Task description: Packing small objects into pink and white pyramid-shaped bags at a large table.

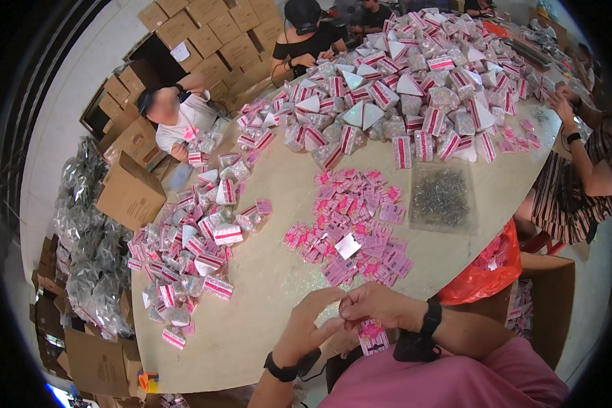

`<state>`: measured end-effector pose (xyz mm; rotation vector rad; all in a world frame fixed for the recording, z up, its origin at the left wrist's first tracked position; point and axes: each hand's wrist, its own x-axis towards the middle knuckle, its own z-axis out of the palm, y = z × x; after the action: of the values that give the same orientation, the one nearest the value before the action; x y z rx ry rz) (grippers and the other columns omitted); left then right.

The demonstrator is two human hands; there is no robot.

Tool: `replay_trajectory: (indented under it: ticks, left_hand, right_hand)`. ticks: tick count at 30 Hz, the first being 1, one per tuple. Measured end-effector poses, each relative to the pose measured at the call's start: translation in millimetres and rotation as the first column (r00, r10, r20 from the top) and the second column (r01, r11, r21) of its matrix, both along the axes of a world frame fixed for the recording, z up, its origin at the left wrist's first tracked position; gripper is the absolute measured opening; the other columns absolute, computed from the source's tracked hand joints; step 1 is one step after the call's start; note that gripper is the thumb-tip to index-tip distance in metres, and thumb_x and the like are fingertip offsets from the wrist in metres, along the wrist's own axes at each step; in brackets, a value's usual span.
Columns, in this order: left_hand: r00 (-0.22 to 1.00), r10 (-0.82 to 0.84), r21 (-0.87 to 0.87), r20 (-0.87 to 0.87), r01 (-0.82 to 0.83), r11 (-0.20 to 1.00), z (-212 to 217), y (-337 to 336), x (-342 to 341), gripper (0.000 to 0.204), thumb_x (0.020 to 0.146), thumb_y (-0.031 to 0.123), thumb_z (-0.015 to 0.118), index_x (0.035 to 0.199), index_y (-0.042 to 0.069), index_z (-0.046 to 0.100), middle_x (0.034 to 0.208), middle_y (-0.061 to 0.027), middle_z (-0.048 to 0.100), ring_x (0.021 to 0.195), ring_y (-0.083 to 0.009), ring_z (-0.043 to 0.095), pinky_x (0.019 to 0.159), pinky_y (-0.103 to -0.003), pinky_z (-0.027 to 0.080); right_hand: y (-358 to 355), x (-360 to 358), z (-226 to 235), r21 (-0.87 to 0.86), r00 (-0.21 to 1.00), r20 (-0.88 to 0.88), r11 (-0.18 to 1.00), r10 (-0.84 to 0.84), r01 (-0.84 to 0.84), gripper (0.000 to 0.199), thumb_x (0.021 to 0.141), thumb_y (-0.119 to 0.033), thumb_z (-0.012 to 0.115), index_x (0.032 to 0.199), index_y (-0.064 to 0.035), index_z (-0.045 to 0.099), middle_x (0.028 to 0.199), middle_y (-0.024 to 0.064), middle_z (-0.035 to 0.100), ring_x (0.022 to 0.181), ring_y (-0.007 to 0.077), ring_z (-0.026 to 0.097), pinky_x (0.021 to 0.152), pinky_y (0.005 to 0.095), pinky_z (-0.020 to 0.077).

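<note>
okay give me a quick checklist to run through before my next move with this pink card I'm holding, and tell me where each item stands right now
1. Pink header card held: ok, the right hand pinches its top edge.
2. Left hand in place: ok, fingertips meet the right hand above the card.
3. Clear packet between the fingers: cannot tell, hidden.
4. Card supply: ok, loose pink cards lie ahead on the table.
5. Small metal pieces: ok, clear bag sits right of the cards.
6. Finished packs: ok, piled to the left.
</note>
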<state>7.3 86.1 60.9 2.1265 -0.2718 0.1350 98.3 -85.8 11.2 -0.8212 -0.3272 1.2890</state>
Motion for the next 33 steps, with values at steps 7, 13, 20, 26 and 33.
replay_trajectory:
  ticks: [7, 13, 20, 26, 33]
  left_hand:
    - [0.991, -0.023, 0.187, -0.13, 0.047, 0.981, 7, -4, -9, 0.038, 0.078, 0.027, 0.068, 0.105, 0.003, 0.056, 0.096, -0.0125, 0.059, 0.088, -0.0262, 0.059, 0.078, -0.035, 0.047]
    - [0.994, 0.099, 0.322, -0.035, -0.083, 0.943, -9, -10, -15, 0.01, 0.08, 0.01, 0.066, 0.081, 0.002, 0.06, 0.073, -0.011, 0.059, 0.061, -0.0235, 0.057, 0.055, -0.031, 0.045]
    - [0.883, 0.293, 0.013, -0.366, -0.31, 0.951, -18, -15, -4, 0.013, 0.087, 0.011, 0.059, 0.079, 0.001, 0.057, 0.061, -0.0016, 0.053, 0.054, -0.0101, 0.049, 0.05, -0.024, 0.039]
    - [0.784, 0.161, -0.344, -0.599, -0.433, 0.833, -19, -17, 6, 0.022, 0.094, 0.018, 0.053, 0.078, 0.002, 0.055, 0.063, 0.0017, 0.049, 0.057, -0.0052, 0.045, 0.051, -0.021, 0.036]
    - [0.82, 0.095, -0.361, -0.564, -0.349, 0.865, -14, -19, 30, 0.023, 0.095, 0.019, 0.05, 0.078, 0.003, 0.053, 0.062, 0.0019, 0.048, 0.057, -0.0059, 0.044, 0.052, -0.021, 0.036]
  right_hand:
    - [-3, 0, -17, -0.065, 0.995, -0.024, 0.993, 0.099, -0.1, 0.009, 0.085, -0.01, 0.063, 0.085, -0.0003, 0.063, 0.073, 0.0069, 0.063, 0.062, 0.0129, 0.059, 0.058, 0.0245, 0.047]
    - [0, -2, -24, -0.088, 0.996, 0.044, 0.993, 0.076, -0.072, 0.011, 0.085, -0.01, 0.063, 0.089, -0.0005, 0.061, 0.072, 0.007, 0.062, 0.063, 0.0124, 0.059, 0.057, 0.0248, 0.0472]
    - [-7, 2, 14, -0.123, 0.679, 0.734, 0.985, 0.007, 0.123, 0.015, 0.087, -0.015, 0.059, 0.098, -0.0048, 0.056, 0.075, 0.0094, 0.062, 0.064, 0.0191, 0.062, 0.058, 0.0291, 0.0481]
    - [-9, -3, 6, 0.126, -0.005, 0.991, 0.942, -0.131, 0.312, 0.014, 0.083, -0.016, 0.057, 0.094, -0.0065, 0.056, 0.074, 0.0114, 0.058, 0.064, 0.0269, 0.06, 0.054, 0.0332, 0.0468]
    - [-18, 17, 3, 0.187, -0.198, 0.972, 0.927, -0.127, 0.325, 0.009, 0.078, -0.013, 0.057, 0.083, -0.005, 0.054, 0.068, 0.01, 0.055, 0.062, 0.0262, 0.06, 0.052, 0.0368, 0.047]
